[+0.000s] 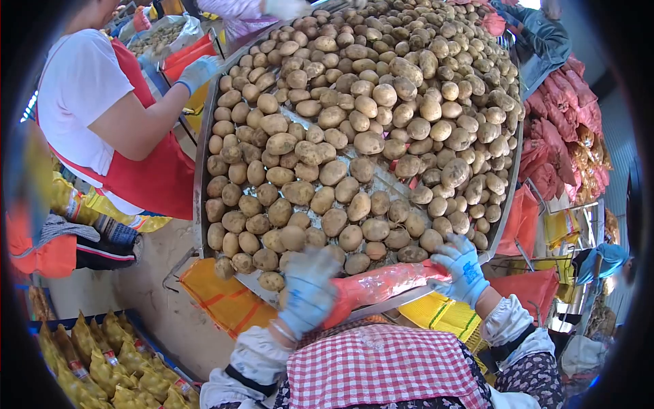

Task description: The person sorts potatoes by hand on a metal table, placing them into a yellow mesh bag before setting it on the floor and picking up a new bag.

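Potatoes (334, 221) lie heaped on a metal-rimmed sorting table (199, 170). My left hand (308, 290), in a light blue glove, is smeared by motion over the front edge, close to the nearest potatoes; its fingers cannot be made out. At the right end of a red plastic-wrapped bar (381, 285) along that edge is my right hand (463, 271), gloved the same way. Its fingers are apart and reach toward the potatoes at the rim. I see nothing held in it.
A co-worker in a red apron (160, 174) stands at the left side, a gloved hand by the rim. Orange mesh bags (228, 296) and yellow bags (443, 317) hang below the front edge. Filled yellow bags (102, 361) sit lower left; red sacks (555, 123) are stacked right.
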A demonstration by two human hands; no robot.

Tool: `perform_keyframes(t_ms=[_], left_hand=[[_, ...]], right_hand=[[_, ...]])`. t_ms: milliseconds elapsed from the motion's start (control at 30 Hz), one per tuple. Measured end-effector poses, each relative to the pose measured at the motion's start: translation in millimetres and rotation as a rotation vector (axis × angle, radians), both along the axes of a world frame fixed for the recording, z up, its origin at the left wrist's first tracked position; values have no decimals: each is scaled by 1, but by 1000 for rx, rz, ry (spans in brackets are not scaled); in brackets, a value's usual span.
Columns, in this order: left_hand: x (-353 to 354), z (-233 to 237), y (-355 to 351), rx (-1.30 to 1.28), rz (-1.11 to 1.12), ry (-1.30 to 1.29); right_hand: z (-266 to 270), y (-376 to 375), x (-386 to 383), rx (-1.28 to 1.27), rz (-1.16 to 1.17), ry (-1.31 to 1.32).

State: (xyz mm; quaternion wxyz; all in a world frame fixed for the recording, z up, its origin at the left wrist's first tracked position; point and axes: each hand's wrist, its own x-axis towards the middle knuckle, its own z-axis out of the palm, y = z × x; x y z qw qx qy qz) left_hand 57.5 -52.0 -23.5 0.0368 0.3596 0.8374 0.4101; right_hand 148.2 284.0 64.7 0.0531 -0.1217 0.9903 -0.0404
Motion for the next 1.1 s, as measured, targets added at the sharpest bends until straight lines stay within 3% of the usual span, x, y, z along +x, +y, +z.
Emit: perform_keyframes(t_ms=[33, 67, 100, 133, 167, 233, 333, 400, 467, 533, 567, 600, 667, 733, 800, 867, 900, 933, 1000, 1033, 1100], left_hand=[[-15, -8, -19, 150, 105, -58], [-25, -6, -33, 7, 336, 112], [-33, -3, -42, -138, 567, 289], [-41, -3, -48, -136, 570, 287], [-48, -2, -52, -298, 511, 280], [-48, -13, -68, -542, 360, 266], [-31, -17, -100, -613, 281, 199], [-26, -6, -116, -628, 278, 194], [-26, 1, -125, -619, 279, -224], [-33, 7, -107, -573, 317, -270], [-35, 16, -84, -441, 293, -48], [-36, 21, -64, -302, 265, 178], [-29, -5, -52, -374, 229, 203], [-22, -24, -62, -354, 214, 80], [-15, -19, -72, -462, 183, 202], [-13, 2, -79, -570, 228, -236], [-15, -21, -84, -405, 311, 7], [-22, -6, -76, -412, 308, 9], [-44, 20, -43, -243, 285, 161], [-55, 19, -32, -242, 285, 162], [-73, 7, -17, -446, 168, 31]], right_hand=[[14, -16, -11, -92, -5, 147], [20, -31, -22, -186, -13, 293], [19, -39, -39, -284, 59, 277], [19, -56, -57, -319, 63, 96], [16, -78, -71, -353, 66, -86], [-14, -123, -93, -250, 153, -73], [-57, -167, -106, -75, 204, -176], [-69, -186, -111, 74, 89, -289], [-66, -167, -113, -42, 150, -311], [-65, -150, -110, -898, -203, -368], [-69, -140, -109, -1509, -471, -750], [-72, -139, -109, -1505, -470, -735], [-72, -135, -105, -2379, -702, -1167], [-63, -135, -104, -2375, -687, -1111], [-43, -135, -100, -2451, -723, -1147], [-60, -118, -97, -2432, -623, -1075], [-67, -110, -92, -2404, -536, -1006], [-68, -103, -90, -2412, -533, -1006], [-68, -92, -89, -2023, -544, -382], [-68, -92, -90, -2022, -543, -381], [-67, -91, -92, -1007, -467, -91]])
